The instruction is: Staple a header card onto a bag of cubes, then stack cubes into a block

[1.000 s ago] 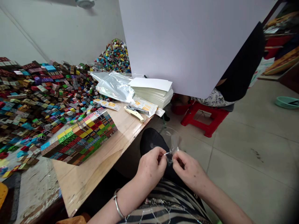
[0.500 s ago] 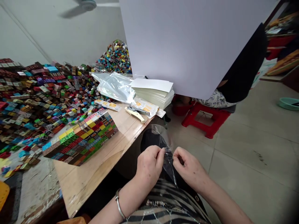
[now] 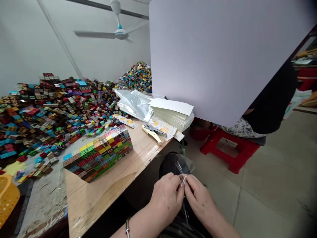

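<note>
Over my lap, my left hand [image 3: 167, 195] and my right hand [image 3: 199, 195] meet, fingertips pinched together on a clear plastic bag [image 3: 187, 162]. The bag spreads beyond the fingers above my knee, and a strip of it hangs below them. On the board to the left rests a long block of stacked, colourful printed cubes [image 3: 101, 153]. A cream-handled stapler [image 3: 152, 134] lies near the board's edge, beside printed paper slips [image 3: 162, 127]. Behind them are a stack of white cards [image 3: 173, 112] and a pile of clear plastic bags [image 3: 136, 105].
Heaps of small printed cubes [image 3: 61, 112] cover the table's left and back. A yellow basket [image 3: 8, 198] stands at the lower left. A large pale panel [image 3: 210, 59] partly hides a seated person [image 3: 277, 102] on a red stool [image 3: 230, 148]. The wooden board's edge [image 3: 119, 195] runs beside my lap.
My right hand has come in from the right, and both hands now touch at the plastic bag. The camera view has tilted up and turned left, so the scene sits lower and further right.
</note>
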Demonstrator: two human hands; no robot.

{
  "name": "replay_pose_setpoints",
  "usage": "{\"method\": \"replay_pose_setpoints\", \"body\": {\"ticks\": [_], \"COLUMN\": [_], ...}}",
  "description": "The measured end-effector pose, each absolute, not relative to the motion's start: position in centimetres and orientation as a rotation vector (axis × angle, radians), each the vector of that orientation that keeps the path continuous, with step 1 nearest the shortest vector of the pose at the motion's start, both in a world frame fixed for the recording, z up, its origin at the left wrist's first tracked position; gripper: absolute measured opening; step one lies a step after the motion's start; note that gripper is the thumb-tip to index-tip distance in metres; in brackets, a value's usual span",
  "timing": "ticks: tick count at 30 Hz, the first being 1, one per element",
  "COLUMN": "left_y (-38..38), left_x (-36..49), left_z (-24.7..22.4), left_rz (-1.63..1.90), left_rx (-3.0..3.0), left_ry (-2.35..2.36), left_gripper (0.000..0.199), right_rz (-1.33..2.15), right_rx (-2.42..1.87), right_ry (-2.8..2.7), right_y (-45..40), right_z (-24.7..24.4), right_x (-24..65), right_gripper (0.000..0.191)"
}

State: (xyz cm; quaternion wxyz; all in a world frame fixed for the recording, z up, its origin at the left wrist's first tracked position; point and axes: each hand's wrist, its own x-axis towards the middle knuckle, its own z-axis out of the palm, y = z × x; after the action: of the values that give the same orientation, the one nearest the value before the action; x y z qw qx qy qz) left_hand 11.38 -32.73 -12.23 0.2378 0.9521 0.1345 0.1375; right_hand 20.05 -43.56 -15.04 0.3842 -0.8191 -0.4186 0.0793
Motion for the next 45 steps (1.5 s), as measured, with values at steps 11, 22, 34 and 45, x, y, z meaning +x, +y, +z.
{"method": "replay_pose_setpoints", "body": {"ticks": [11, 22, 34, 45], "left_y": [-33.5, -30.9, -30.6, -29.1], "left_x": [11.3, 11.3, 11.0, 11.1], "left_z": [-13.7, -13.8, -13.0, -11.9], "left_rz": [0.4, 0.523, 0.384, 0.548], "left_rx": [2.22, 2.122, 2.137, 2.067], "left_ry": [0.037, 0.469, 0.337, 0.433], "left_gripper": [0.021, 0.022, 0.014, 0.017], "right_rz": [0.295, 0.286, -0.245, -0.334], "right_rx": [-2.18, -2.322, -1.979, -1.773], "right_ry": [-1.088, -0.712, -1.86, -2.176], "right_y": [-40.4, -45.0, -45.7, -43.7], "right_z": [-14.5, -16.7, -11.8, -16.7], "right_x": [22.5, 25.8, 19.0, 20.0], "right_gripper": [0.03, 0.027, 0.047, 0.022]}}
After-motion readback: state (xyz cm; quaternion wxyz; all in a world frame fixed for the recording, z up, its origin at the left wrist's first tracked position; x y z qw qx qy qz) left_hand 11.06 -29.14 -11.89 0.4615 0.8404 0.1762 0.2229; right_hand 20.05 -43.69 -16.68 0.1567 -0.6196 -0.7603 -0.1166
